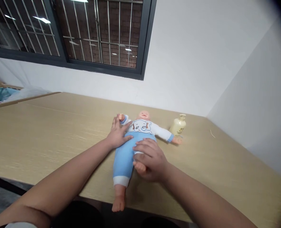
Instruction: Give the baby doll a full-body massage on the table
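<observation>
While the doll (123, 158) lay face-up on the bench (71, 126), head pointing away, the left hand (116, 136) spread its fingers against the doll's side; the right hand (156, 161), lower along the doll, curled around its raised foot (140, 167)

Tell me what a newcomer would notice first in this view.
Probably the baby doll, face up on the table in blue and white, with an elephant print on its chest. Next, the left hand spread against its side and the right hand curled at one foot. Behind, a barred window fills the upper left.
</observation>
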The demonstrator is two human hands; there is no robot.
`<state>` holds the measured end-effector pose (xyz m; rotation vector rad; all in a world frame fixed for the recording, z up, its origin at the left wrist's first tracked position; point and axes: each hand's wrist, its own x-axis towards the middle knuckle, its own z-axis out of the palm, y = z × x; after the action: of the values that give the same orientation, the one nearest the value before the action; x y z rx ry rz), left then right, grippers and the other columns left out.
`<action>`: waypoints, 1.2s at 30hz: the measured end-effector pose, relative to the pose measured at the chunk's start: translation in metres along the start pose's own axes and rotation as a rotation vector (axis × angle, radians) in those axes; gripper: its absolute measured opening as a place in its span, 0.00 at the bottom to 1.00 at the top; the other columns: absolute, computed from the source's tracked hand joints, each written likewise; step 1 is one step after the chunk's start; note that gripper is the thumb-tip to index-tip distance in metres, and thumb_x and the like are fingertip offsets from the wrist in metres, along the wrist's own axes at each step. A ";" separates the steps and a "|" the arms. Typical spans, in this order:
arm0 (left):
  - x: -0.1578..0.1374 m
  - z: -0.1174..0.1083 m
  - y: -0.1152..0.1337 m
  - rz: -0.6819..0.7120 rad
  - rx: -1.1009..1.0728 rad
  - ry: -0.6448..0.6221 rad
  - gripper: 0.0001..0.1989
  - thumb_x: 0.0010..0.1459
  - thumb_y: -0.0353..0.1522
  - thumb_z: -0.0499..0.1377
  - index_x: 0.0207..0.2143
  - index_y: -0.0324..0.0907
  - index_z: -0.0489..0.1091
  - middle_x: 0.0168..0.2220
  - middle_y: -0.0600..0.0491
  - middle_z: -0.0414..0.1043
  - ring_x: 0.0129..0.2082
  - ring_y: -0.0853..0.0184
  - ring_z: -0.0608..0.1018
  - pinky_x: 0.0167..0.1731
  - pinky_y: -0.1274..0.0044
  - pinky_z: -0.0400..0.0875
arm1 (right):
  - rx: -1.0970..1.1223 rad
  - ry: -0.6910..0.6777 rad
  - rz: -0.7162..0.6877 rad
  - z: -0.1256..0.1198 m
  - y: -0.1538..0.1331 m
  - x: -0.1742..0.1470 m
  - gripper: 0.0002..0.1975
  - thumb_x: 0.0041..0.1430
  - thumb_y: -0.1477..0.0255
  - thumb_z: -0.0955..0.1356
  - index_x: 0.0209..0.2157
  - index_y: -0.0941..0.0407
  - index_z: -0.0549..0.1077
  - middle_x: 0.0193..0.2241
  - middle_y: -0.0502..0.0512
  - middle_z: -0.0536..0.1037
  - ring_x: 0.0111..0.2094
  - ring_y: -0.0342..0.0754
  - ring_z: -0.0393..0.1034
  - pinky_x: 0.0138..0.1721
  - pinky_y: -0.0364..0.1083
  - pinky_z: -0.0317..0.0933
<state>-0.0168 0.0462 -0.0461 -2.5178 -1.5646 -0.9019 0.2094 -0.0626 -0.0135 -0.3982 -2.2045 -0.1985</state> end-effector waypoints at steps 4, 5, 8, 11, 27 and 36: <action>0.002 -0.001 -0.009 -0.341 -0.065 -0.092 0.60 0.44 0.61 0.62 0.71 0.45 0.46 0.72 0.36 0.29 0.68 0.30 0.29 0.63 0.47 0.40 | 0.066 -0.173 -0.110 0.001 -0.029 0.001 0.07 0.57 0.66 0.68 0.35 0.53 0.71 0.40 0.52 0.79 0.54 0.54 0.68 0.51 0.55 0.59; 0.003 -0.001 -0.011 -0.419 -0.083 -0.132 0.63 0.42 0.62 0.63 0.72 0.44 0.42 0.72 0.34 0.31 0.68 0.30 0.30 0.63 0.48 0.41 | 0.069 -0.246 -0.130 0.003 -0.034 0.001 0.07 0.57 0.66 0.68 0.36 0.53 0.71 0.39 0.52 0.79 0.53 0.54 0.67 0.49 0.55 0.58; 0.007 0.001 -0.016 -0.537 -0.110 -0.225 0.67 0.40 0.64 0.62 0.72 0.43 0.36 0.71 0.31 0.35 0.69 0.33 0.33 0.64 0.51 0.43 | 0.066 -0.484 -0.173 0.009 -0.044 -0.001 0.09 0.53 0.67 0.68 0.37 0.53 0.70 0.35 0.50 0.76 0.44 0.51 0.68 0.43 0.53 0.57; 0.008 0.003 -0.017 -0.541 -0.116 -0.236 0.67 0.39 0.64 0.62 0.72 0.45 0.36 0.71 0.32 0.36 0.70 0.34 0.35 0.64 0.53 0.43 | 0.074 -0.650 -0.186 0.013 -0.048 -0.003 0.09 0.51 0.66 0.69 0.34 0.53 0.69 0.32 0.48 0.74 0.35 0.48 0.65 0.39 0.52 0.56; 0.008 -0.004 -0.001 0.267 -0.028 -0.078 0.24 0.64 0.41 0.57 0.62 0.53 0.67 0.74 0.51 0.33 0.72 0.50 0.37 0.66 0.53 0.34 | -0.049 -0.032 0.098 0.007 0.022 -0.004 0.06 0.64 0.67 0.66 0.37 0.52 0.76 0.46 0.55 0.78 0.57 0.55 0.65 0.61 0.60 0.53; 0.007 -0.009 0.009 0.218 -0.078 -0.123 0.23 0.65 0.39 0.55 0.61 0.51 0.68 0.72 0.52 0.44 0.72 0.55 0.43 0.68 0.58 0.38 | -0.027 -0.008 0.187 0.013 0.021 0.000 0.09 0.62 0.69 0.64 0.35 0.53 0.76 0.43 0.56 0.78 0.55 0.54 0.66 0.59 0.60 0.55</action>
<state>-0.0111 0.0445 -0.0327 -2.7780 -1.2716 -0.8087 0.2076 -0.0392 -0.0216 -0.6178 -2.1593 -0.1253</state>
